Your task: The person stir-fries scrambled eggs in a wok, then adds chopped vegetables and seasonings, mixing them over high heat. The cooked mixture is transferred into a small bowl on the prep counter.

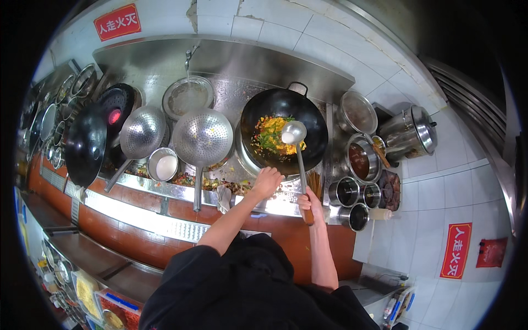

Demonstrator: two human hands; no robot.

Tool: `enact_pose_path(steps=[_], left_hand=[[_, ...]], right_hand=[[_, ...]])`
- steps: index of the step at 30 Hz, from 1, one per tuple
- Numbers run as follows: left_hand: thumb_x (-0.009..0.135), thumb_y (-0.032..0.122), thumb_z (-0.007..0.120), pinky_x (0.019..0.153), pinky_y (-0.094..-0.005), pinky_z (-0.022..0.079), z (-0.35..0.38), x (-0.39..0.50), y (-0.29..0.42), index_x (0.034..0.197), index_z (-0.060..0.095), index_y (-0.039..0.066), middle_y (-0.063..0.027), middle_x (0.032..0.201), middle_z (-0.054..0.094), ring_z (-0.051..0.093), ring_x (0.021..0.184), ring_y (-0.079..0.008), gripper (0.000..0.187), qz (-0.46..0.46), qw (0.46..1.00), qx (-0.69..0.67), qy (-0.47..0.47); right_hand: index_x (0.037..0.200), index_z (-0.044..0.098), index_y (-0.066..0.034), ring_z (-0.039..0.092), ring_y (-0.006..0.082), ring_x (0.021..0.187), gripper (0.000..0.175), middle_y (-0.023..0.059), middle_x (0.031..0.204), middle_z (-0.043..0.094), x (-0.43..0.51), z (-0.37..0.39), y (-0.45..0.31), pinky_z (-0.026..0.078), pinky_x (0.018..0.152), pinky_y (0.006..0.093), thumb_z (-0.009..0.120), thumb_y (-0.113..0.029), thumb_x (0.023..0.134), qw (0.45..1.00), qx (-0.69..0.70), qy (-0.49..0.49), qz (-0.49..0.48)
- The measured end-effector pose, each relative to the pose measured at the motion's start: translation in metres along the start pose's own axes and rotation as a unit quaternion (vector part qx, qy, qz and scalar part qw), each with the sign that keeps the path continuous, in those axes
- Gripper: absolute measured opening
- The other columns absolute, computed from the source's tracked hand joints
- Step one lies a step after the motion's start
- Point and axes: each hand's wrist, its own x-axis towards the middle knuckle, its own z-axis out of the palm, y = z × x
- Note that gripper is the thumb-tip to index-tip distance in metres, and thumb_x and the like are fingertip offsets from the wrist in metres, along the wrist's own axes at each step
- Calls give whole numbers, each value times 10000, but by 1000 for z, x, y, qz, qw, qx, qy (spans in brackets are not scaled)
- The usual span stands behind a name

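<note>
A black two-handled wok [260,105] sits on the stove in front of me, holding yellow scrambled egg with green vegetable pieces and red bits [268,132]. My left hand [268,181] is closed at its near rim, opposite the visible far loop handle [298,84]; the grip itself is hidden under my fingers. With my right hand [312,204] I hold a metal ladle [301,159] by its wooden handle. The ladle's bowl is over the food and carries a small white heap. Whether the bowl touches the food I cannot tell.
Left of the wok are two perforated strainers [202,136] [142,130], a cup of white contents [166,167], and a basin under a tap [187,93]. Another wok [86,144] leans farther left. Sauce pots [363,159] and a lidded steel pot [406,134] stand right. Food scraps line the trough [206,181].
</note>
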Motion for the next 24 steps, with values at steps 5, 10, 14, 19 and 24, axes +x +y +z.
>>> enact_pose_path(steps=[5,10,14,19,24], left_hand=[[752,172,737,1017,-510,357,-29,-80,-38,1276,506,85,-211,1278,497,458,1205,-405,580,-224,954,69,186],[712,399,841,1031,-598,394,-41,-139,-71,1534,231,166,-368,1460,232,331,1307,-546,1049,-510,850,90,-94],[677,472,858,1029,-531,453,-31,-134,-84,1561,170,252,-348,1503,199,353,1322,-547,1141,-476,848,127,-194],[789,406,780,994,-457,500,-31,-129,-102,1494,296,181,-354,1488,237,482,1260,-508,885,-460,846,122,-240],[859,232,592,1062,-397,424,-40,-151,-96,1433,347,47,-246,1388,506,550,1238,-376,651,-480,831,-282,2]], right_hand=[[1038,471,-132,399,65,478,116,-12,636,446,21,18,2,288,395,206,543,-221,1021,934,-300,80,-176],[1463,405,-119,410,78,466,477,-12,632,459,-20,39,-8,337,408,232,534,-192,1010,867,-424,154,-213],[1505,381,-131,407,70,473,513,-22,634,446,-28,55,-13,357,414,238,500,-144,1007,801,-525,217,-188],[1541,337,-136,435,80,480,574,-22,656,469,-39,62,-11,399,439,247,521,-119,997,734,-624,162,-214],[1534,359,-143,496,116,461,594,57,669,563,-67,71,-21,413,432,301,544,-110,970,611,-748,187,-180]])
